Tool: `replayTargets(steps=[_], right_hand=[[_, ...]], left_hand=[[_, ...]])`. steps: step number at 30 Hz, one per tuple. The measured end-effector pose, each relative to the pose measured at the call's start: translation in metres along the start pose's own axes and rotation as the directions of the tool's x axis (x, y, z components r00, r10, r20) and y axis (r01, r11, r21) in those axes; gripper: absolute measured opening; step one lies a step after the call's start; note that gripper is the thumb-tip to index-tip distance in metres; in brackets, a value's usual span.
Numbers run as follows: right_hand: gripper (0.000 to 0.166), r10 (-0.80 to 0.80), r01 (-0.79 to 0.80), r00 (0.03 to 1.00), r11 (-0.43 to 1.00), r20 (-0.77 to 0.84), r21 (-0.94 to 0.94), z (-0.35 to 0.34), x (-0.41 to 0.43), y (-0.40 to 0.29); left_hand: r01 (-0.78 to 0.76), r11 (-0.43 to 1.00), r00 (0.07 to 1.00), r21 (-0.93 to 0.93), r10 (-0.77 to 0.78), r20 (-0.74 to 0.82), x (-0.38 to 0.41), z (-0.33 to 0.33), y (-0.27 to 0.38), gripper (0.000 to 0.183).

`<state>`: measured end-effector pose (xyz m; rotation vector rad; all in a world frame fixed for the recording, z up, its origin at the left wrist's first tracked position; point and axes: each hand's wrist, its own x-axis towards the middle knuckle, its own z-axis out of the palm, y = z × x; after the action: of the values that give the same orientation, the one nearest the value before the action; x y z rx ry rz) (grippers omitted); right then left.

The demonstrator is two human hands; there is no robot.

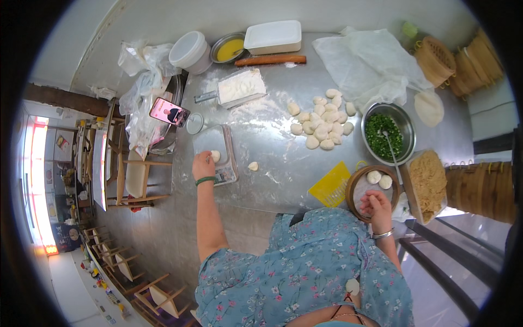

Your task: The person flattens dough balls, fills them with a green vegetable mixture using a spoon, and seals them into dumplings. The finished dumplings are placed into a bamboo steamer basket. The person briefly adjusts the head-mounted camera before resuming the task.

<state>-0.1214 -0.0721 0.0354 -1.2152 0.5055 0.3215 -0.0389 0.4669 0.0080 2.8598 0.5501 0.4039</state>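
Note:
My left hand [203, 165] is over the flat platform of a kitchen scale [229, 153], its fingertips on a small dough ball [215, 156]. A lone bit of dough [253, 166] lies on the steel table [261, 192] to the right of the scale. Over a small round bamboo steamer [349, 196] hovers my right hand [375, 205], fingers loosely bent, with nothing visible in them. Two shaped white buns [373, 177] sit inside the steamer, on its pale liner. Several pieces of dough [322, 122] are heaped farther back on the table.
Near the steamer are a yellow dough scraper [331, 186], a metal bowl of chopped greens [369, 143] with a spoon, and a tub of shredded filling [427, 180]. A flour scoop [241, 88], rolling pin [271, 61] and lidded container [273, 36] lie behind. A phone [169, 112] stands left.

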Motion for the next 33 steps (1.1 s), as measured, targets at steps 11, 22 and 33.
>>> replayTargets(steps=[11, 22, 33], right_hand=[[0.017, -0.002, 0.002, 1.0, 1.0, 0.004, 0.014, 0.0, -0.001, 0.0], [0.019, -0.173, 0.179, 0.984, 0.963, 0.046, -0.203, 0.024, -0.004, -0.022], [0.027, -0.317, 0.352, 0.932, 0.91, 0.177, -0.22, 0.044, -0.001, -0.063]], left_hand=[[-0.209, 0.954, 0.978, 0.217, 0.205, 0.039, 0.004, -0.006, 0.01, 0.009], [-0.279, 0.829, 0.941, -0.485, 0.336, 0.033, -0.021, -0.034, 0.162, 0.007], [-0.202, 0.272, 0.586, -0.941, 0.803, 0.106, -0.099, -0.044, 0.352, 0.013]])
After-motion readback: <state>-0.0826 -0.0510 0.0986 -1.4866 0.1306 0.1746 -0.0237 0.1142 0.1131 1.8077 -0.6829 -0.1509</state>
